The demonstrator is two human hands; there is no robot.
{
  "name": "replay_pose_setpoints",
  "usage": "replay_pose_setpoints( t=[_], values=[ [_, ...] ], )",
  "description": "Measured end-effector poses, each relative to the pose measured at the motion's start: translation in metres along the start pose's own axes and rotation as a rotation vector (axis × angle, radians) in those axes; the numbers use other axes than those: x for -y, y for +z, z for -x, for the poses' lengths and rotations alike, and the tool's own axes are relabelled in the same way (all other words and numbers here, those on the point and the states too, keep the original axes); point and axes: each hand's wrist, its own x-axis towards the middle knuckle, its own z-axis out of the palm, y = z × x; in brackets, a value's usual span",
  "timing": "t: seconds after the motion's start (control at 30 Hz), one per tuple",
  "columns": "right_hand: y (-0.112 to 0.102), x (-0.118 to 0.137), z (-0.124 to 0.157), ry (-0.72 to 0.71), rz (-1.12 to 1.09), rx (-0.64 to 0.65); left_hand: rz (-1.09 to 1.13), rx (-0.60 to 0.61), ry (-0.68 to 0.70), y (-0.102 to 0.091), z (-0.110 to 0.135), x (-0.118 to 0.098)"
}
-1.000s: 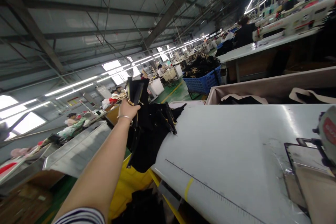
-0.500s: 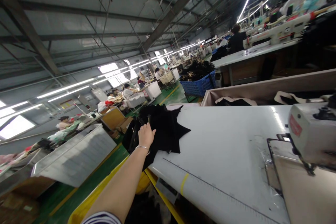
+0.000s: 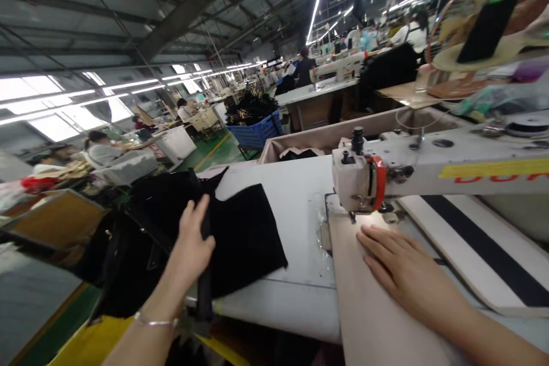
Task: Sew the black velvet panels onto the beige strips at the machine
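Observation:
On the left, my left hand [image 3: 193, 240] is on a black fabric piece [image 3: 244, 234], its thumb and fingers closing on a black strip [image 3: 205, 291] along that piece. More black fabric with small metal fittings [image 3: 150, 200] hangs over the table's left end. My right hand [image 3: 407, 274] lies flat, fingers stretched out, on a smooth beige panel [image 3: 364, 309]. Its fingertips are just in front of the sewing machine head [image 3: 354, 177]. The panel's far end reaches under the needle area, where a light shines.
A pale panel with a dark stripe [image 3: 480, 246] lies right of the machine. Behind the white table [image 3: 300, 183] are a beige-sided bin [image 3: 295, 140] and a blue crate [image 3: 253, 134] of black pieces. A yellow container [image 3: 94, 337] stands below left. Other people sit at tables farther away.
My view has swung right. My left hand has brought black fabric rightward across the table, closer to the machine. My right hand, the beige panel and more of the machine have come into view.

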Motion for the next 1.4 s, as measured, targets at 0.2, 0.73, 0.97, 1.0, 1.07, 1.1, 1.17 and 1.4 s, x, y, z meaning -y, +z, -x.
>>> replay_pose_setpoints(
  t=[0.2, 0.73, 0.97, 1.0, 1.07, 1.1, 1.17, 1.4],
  values=[
    [-0.007, 0.003, 0.000, 0.019, -0.012, 0.032, -0.089, 0.486, 0.356, 0.118, 0.026, -0.078],
    [-0.014, 0.007, -0.003, 0.054, -0.053, 0.064, 0.923, 0.572, -0.068, 0.043, -0.032, -0.126],
    [-0.015, 0.006, -0.003, 0.042, -0.066, 0.024, 0.506, 0.714, 0.305, 0.160, 0.026, -0.190],
    [-0.015, 0.005, -0.003, 0.043, -0.068, 0.021, 0.472, 0.670, 0.319, 0.170, 0.030, -0.194],
    [-0.016, 0.005, -0.003, 0.040, -0.070, 0.023, 0.422, 0.615, 0.360, 0.180, 0.032, -0.197],
    [-0.016, 0.005, -0.004, 0.039, -0.069, 0.026, 0.403, 0.606, 0.374, 0.181, 0.031, -0.197],
    [-0.017, 0.005, -0.004, 0.040, -0.065, 0.027, 0.379, 0.596, 0.374, 0.182, 0.027, -0.196],
    [-0.014, 0.008, -0.004, 0.044, -0.045, 0.045, 0.403, 0.586, 0.397, 0.189, 0.023, -0.195]
  ],
)
